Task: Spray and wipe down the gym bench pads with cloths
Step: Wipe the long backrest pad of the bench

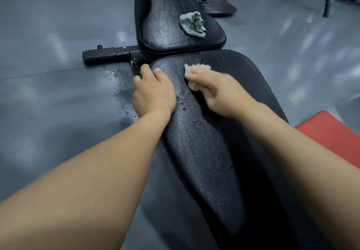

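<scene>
A long black bench pad [210, 148] runs from the near edge up to the middle, beaded with water drops. My right hand [218, 92] grips a pale pinkish cloth [196, 70] and presses it on the pad's far end. My left hand [153, 90] grips the pad's left far corner, thumb on top and fingers curled over the edge. Beyond a narrow gap lies a second black pad [165, 22], and a crumpled grey-green cloth [192, 25] sits loose on its right side. No spray bottle is in view.
A black steel frame bar [105, 54] sticks out to the left under the pads' joint. Water is splashed on the grey floor [116, 82] beside it. A red pad [331, 135] lies at the right. Racks and other machines stand at the back right.
</scene>
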A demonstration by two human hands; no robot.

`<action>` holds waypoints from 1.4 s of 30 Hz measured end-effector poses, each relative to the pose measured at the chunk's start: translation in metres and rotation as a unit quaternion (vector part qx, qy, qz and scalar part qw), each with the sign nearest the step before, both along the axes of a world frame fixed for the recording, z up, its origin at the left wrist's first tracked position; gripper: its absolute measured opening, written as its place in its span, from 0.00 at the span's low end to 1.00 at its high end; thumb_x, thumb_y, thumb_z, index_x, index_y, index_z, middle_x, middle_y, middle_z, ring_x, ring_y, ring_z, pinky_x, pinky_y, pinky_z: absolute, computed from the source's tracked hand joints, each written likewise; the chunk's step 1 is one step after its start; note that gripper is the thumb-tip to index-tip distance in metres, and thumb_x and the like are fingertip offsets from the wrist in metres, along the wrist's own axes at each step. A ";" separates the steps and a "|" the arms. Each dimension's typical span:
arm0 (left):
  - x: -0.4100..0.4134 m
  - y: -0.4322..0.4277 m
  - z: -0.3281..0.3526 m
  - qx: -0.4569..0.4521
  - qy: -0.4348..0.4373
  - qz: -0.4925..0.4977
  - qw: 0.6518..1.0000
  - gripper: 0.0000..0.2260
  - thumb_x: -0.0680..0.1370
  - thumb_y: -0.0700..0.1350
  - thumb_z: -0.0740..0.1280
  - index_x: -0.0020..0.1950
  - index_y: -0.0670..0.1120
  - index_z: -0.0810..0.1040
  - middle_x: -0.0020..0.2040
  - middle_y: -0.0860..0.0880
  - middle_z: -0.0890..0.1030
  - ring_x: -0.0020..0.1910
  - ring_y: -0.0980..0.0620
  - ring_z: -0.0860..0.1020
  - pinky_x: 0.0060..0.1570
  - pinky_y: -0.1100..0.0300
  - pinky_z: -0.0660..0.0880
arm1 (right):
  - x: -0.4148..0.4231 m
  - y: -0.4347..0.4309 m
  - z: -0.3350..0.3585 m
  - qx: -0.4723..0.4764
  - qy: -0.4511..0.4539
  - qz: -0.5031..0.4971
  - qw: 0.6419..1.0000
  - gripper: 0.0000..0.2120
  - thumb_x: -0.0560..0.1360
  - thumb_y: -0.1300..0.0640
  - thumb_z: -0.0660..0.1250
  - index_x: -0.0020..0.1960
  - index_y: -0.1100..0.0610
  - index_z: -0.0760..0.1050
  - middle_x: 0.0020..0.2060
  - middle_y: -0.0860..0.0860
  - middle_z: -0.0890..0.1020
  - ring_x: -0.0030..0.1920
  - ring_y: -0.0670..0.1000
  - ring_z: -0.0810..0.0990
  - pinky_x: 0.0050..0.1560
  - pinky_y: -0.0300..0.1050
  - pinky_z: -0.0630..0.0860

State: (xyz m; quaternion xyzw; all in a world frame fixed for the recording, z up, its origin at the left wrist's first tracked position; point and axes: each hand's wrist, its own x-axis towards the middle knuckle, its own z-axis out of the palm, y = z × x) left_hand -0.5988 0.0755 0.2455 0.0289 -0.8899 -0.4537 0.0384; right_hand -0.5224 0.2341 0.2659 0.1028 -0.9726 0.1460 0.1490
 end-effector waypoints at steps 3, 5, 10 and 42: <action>-0.002 0.001 -0.002 0.004 0.001 0.001 1.000 0.19 0.85 0.54 0.52 0.74 0.51 0.68 0.69 0.41 0.73 0.63 0.36 0.75 0.59 0.47 0.70 | 0.013 0.004 -0.003 0.033 -0.014 0.046 0.998 0.22 0.80 0.68 0.60 0.73 0.59 0.74 0.75 0.50 0.72 0.76 0.48 0.69 0.78 0.44 0.61; -0.002 0.001 -0.002 0.005 -0.002 0.000 1.000 0.19 0.85 0.54 0.52 0.74 0.51 0.67 0.69 0.41 0.73 0.63 0.36 0.75 0.59 0.47 0.70 | 0.000 0.008 0.003 0.017 -0.026 0.036 0.999 0.23 0.80 0.67 0.60 0.74 0.58 0.73 0.73 0.50 0.75 0.74 0.47 0.71 0.77 0.43 0.62; -0.001 0.000 0.001 0.004 -0.005 -0.004 1.000 0.19 0.85 0.54 0.52 0.74 0.50 0.67 0.70 0.41 0.73 0.63 0.35 0.75 0.59 0.47 0.70 | -0.051 0.006 0.013 -0.042 -0.019 -0.056 0.997 0.24 0.81 0.66 0.60 0.77 0.56 0.69 0.66 0.50 0.81 0.66 0.47 0.78 0.73 0.35 0.64; 0.001 0.000 0.002 0.054 -0.019 0.007 0.998 0.17 0.86 0.53 0.51 0.71 0.50 0.70 0.69 0.42 0.73 0.63 0.36 0.75 0.59 0.48 0.69 | -0.059 -0.012 0.014 0.029 -0.016 -0.022 0.999 0.28 0.75 0.69 0.57 0.74 0.57 0.74 0.72 0.53 0.75 0.74 0.53 0.71 0.76 0.41 0.62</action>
